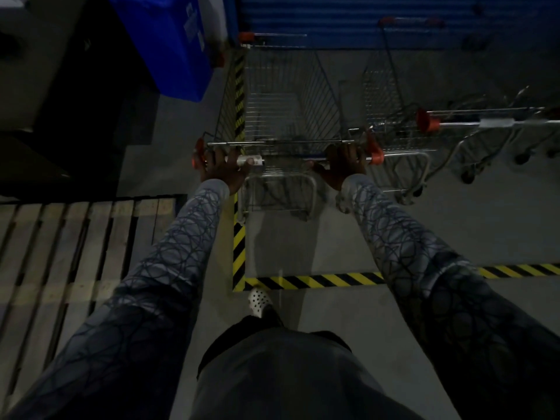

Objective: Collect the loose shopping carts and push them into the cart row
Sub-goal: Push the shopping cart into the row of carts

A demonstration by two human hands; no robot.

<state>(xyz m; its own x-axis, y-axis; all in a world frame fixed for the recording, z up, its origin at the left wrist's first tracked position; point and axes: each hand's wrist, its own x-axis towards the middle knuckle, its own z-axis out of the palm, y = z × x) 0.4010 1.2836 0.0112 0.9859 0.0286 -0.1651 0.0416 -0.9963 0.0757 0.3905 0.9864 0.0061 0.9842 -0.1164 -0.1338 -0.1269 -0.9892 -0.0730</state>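
A wire shopping cart (281, 110) with orange handle ends stands straight ahead of me on the grey floor. Both hands grip its handle bar (291, 160). My left hand (224, 169) holds the bar near its left orange end. My right hand (342, 168) holds it near the right orange end. To the right stands a second cart (391, 98), and a third cart's handle (485, 122) with an orange end sticks in from the right edge. The scene is dark and slightly blurred.
Yellow-black hazard tape (239, 256) marks a bay on the floor, running ahead and to the right. A wooden pallet (69, 256) lies at the left. A blue bin (169, 47) sits at upper left, and a blue corrugated wall (378, 16) stands behind the carts.
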